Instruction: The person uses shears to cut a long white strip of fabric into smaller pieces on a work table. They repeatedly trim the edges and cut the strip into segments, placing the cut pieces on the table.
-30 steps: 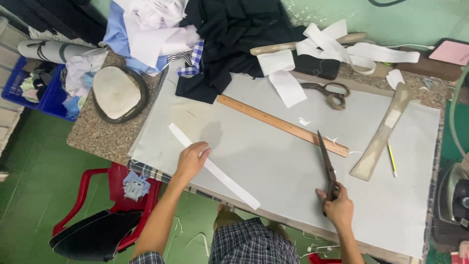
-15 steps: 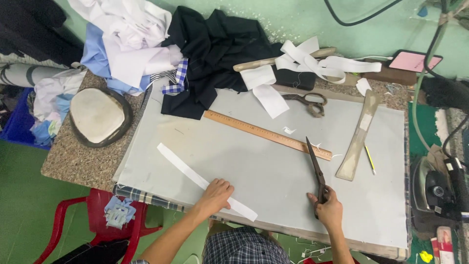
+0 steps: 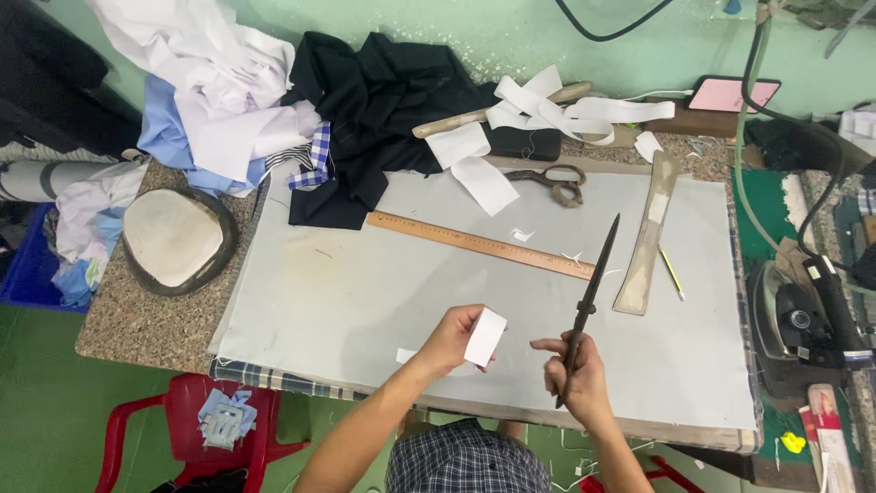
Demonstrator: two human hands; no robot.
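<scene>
Your left hand [image 3: 452, 340] now pinches the white strip [image 3: 484, 336], folded up and lifted off the counter [image 3: 365, 292] where it lay flat a second ago. Right hand [image 3: 577, 374], just beside it, grips closed shears [image 3: 589, 294] pointing away.

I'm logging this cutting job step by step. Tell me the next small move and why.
Probably bring the shears in the right hand to the folded white strip held up by the left hand: the blades are closed and apart from the strip.
</scene>
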